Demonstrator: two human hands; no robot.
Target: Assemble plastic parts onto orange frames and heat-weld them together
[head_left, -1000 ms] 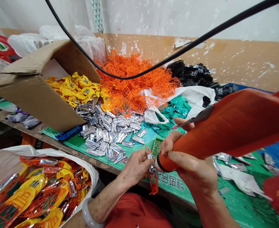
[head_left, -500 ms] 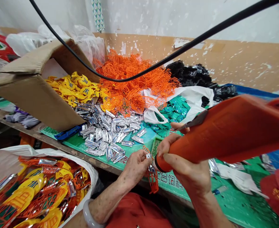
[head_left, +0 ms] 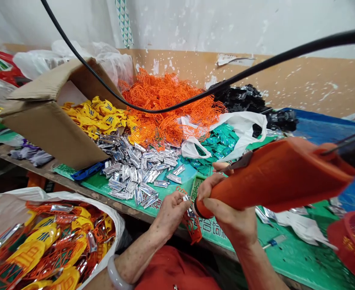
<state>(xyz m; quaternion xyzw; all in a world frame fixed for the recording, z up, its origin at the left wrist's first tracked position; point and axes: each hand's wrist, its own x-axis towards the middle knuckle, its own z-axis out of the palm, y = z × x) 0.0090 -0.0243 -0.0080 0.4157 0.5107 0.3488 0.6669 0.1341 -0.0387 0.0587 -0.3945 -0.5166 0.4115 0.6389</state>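
Your right hand (head_left: 228, 217) has its grip closed on a long orange tool (head_left: 274, 181), which points up and to the right above the counter (head_left: 295, 257). Your left hand (head_left: 171, 215) pinches a silver bit (head_left: 186, 198).

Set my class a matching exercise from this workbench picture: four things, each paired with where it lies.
Things:
1. Yellow moulded plastic pieces
2. Silver metallic pieces
3. Black plastic pieces
4. Red plastic basket

Places:
A. Against the tan wall, behind the white plastic bag
B. At the lower right corner of the view
C. By the open end of the cardboard box
D. On the green printed mat

Pairs: 1-C, 2-D, 3-A, 4-B
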